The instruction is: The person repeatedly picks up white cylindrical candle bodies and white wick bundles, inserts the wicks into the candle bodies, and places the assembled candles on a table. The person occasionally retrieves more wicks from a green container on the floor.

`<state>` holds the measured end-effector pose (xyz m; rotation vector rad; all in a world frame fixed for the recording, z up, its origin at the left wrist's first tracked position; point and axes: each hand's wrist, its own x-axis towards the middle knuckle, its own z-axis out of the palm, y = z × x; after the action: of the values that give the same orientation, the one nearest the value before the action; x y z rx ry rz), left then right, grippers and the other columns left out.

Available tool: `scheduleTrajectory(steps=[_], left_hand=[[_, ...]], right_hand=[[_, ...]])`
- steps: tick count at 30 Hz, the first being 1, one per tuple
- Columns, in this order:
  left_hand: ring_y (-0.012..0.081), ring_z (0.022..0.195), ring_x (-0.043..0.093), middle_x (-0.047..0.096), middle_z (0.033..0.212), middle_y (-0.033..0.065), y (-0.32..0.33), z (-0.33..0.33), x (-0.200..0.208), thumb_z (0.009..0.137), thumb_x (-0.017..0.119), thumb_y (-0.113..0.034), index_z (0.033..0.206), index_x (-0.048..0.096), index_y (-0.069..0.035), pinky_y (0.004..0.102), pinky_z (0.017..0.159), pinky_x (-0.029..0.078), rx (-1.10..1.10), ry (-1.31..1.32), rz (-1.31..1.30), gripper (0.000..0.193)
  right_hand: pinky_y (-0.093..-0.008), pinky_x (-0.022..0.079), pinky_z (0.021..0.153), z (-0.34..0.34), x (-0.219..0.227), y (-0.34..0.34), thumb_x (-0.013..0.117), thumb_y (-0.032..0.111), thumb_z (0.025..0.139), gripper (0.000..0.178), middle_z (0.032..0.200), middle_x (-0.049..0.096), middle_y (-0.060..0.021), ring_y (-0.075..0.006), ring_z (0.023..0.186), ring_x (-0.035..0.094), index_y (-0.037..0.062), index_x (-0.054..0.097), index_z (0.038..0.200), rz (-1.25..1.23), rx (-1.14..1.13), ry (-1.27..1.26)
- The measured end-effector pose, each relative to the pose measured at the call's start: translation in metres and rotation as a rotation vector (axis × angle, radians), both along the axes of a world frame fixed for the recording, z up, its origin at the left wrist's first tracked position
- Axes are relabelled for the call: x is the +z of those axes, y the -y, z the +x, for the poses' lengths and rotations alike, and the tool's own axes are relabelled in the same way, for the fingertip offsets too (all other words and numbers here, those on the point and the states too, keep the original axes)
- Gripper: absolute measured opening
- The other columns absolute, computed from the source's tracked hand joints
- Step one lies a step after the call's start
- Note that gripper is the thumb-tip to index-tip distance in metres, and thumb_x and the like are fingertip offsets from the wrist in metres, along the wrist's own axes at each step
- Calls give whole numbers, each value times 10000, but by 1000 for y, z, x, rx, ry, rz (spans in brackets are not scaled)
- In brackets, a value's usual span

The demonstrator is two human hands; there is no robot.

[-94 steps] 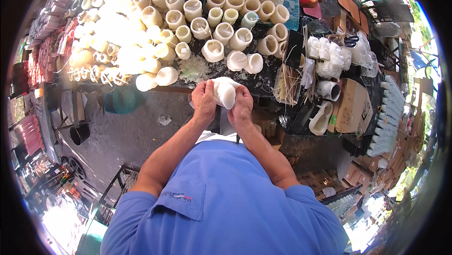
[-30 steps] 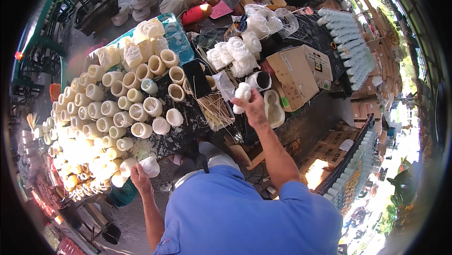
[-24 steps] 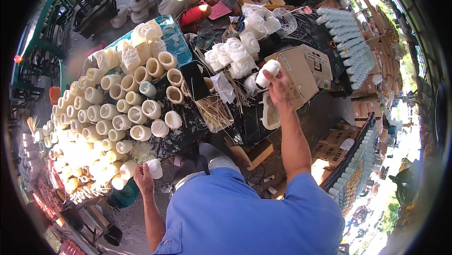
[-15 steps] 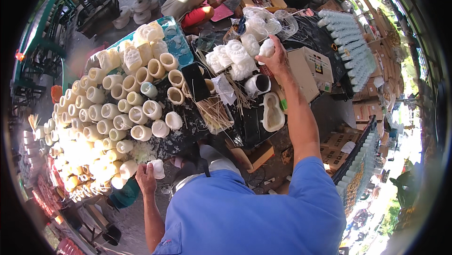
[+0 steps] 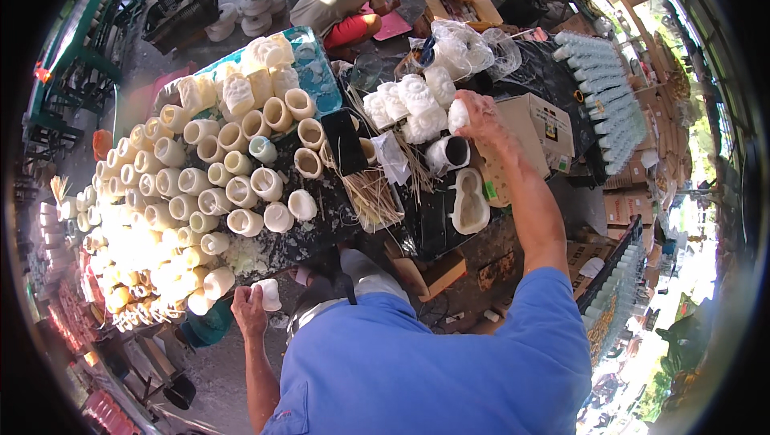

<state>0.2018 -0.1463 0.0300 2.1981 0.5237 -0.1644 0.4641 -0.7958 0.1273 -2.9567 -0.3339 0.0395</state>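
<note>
My left hand (image 5: 250, 312) is closed round a small white moulded wax-like piece (image 5: 271, 295), held low beside the table's near edge. Over the right side of the table, my right hand (image 5: 482, 120), a little blurred, grips another white moulded piece (image 5: 459, 117). Just left of it lies a pile of white embossed blocks (image 5: 417, 96). Below that hand are a white cup with a dark inside (image 5: 455, 152) and a pale two-lobed mould (image 5: 471, 202). Many cream hollow cups (image 5: 192, 181) crowd the left side, some washed out by sunlight.
Thin sticks (image 5: 371, 204) lie in a box at mid-table, near a white paper scrap (image 5: 391, 156). A cardboard box (image 5: 517, 134) stands right of my right hand. A blue tray (image 5: 319, 74) and clear plastic bags (image 5: 461, 46) lie farther back. A person (image 5: 341, 2) crouches beyond the table.
My right hand has drawn its white piece a little toward me, away from the pile's far end. The view has shifted slightly. My left hand keeps its hold.
</note>
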Motion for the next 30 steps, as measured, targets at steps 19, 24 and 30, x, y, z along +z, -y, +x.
scheduleTrajectory(steps=[19, 24, 30], left_hand=[[147, 676, 497, 579, 709, 72, 6, 4, 8, 953, 762, -317, 867, 581, 16, 355, 637, 464, -16, 9, -13, 389], [149, 680, 499, 587, 721, 76, 8, 5, 12, 948, 766, -312, 867, 579, 20, 358, 640, 469, 1, -15, -15, 389], [149, 688, 512, 588, 727, 83, 6, 7, 15, 939, 774, -297, 876, 585, 22, 357, 650, 475, -8, -12, -65, 376]], right_hand=[[-403, 438, 830, -9, -15, -28, 616, 156, 895, 278, 1003, 601, -73, -239, 1012, 595, 90, 586, 1163, -698, 161, 271], [-385, 446, 819, -8, -28, -27, 652, 183, 876, 337, 1027, 604, -82, -233, 1019, 599, 86, 583, 1192, -788, 110, 258], [-385, 523, 797, -3, -38, -36, 667, 183, 909, 339, 1103, 624, -138, -270, 1013, 648, 71, 568, 1214, -869, -41, 93]])
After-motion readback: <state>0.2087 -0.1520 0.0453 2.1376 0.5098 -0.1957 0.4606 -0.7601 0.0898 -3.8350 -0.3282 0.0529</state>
